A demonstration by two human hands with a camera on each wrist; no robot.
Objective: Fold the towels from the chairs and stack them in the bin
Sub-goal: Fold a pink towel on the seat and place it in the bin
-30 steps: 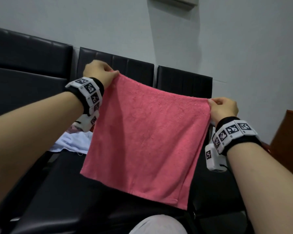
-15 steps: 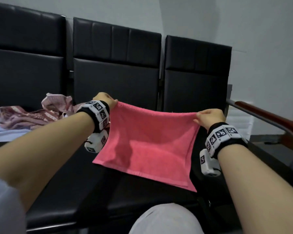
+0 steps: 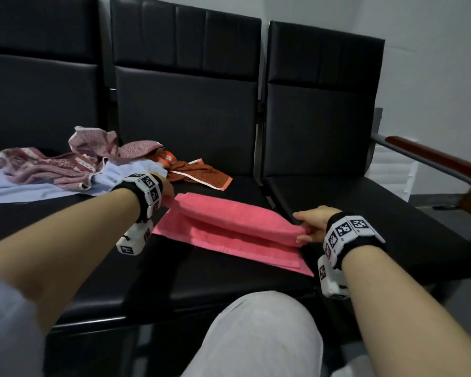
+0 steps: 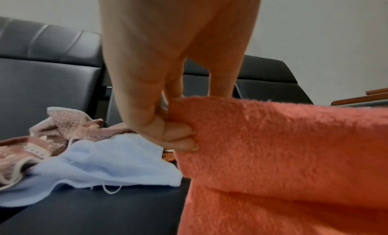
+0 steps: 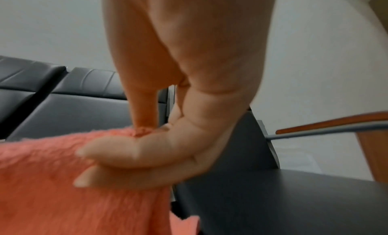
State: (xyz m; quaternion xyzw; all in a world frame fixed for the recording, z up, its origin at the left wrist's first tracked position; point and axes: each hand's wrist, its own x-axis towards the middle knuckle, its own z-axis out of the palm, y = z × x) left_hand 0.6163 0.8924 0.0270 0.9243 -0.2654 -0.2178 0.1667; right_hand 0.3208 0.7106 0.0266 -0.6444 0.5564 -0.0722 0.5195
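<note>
Hands pinch opposite ends of the pink towel (image 3: pixel 229 229): left hand (image 4: pixel 168 122) at its left corner, right hand (image 3: pixel 310 223) at the right. Its upper half is doubled over the lower, on the middle chair (image 3: pixel 201 281). Other towels (image 3: pixel 65 170) lie heaped just left.

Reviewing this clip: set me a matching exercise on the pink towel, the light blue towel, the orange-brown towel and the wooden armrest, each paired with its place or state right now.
Things:
1. pink towel
2. light blue towel
3. orange-brown towel
4. wooden armrest

Places or states:
A. lies flat on the seat, under a crumpled patterned cloth
B. at the far right end of the row of chairs
C. pinched at both ends by the left hand and the right hand, half folded on the seat
D. crumpled near the middle chair's backrest, behind the pink one

Pairs: 1-C, 2-A, 3-D, 4-B
</note>
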